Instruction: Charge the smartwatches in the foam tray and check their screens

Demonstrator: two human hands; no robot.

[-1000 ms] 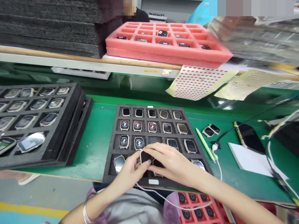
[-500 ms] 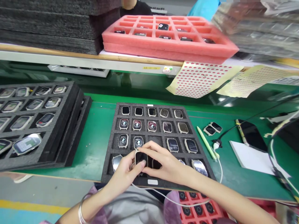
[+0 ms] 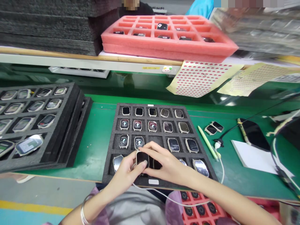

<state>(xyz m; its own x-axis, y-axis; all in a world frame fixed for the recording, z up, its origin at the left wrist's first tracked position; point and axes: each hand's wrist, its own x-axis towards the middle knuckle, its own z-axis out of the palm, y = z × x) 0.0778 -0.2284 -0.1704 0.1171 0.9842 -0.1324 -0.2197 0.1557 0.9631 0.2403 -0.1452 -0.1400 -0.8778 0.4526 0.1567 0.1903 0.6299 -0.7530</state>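
Over the front of a black foam tray (image 3: 153,177), both my hands hold one smartwatch (image 3: 142,158) with a dark screen and no strap. My left hand (image 3: 125,173) grips it from the left, the thumb on the screen's lower part. Fingers of my right hand (image 3: 170,164) close on its upper and right edges. A white cable (image 3: 161,192) runs from beneath my left hand toward the right; its end there is hidden. Around my hands, strapless watches sit in the tray's compartments. Two watches (image 3: 139,142) just beyond show lit faces.
Stacked black foam trays (image 3: 67,134) with watches stand left. A green pen (image 3: 207,143), two watches (image 3: 214,127), a phone (image 3: 254,134) and white paper (image 3: 253,159) lie right. A pink foam tray (image 3: 168,50) rests on the shelf above; another (image 3: 203,220) is below the table edge.
The view has shifted very slightly. My hands keep the same hold on the watch, with no clear movement over the tray.
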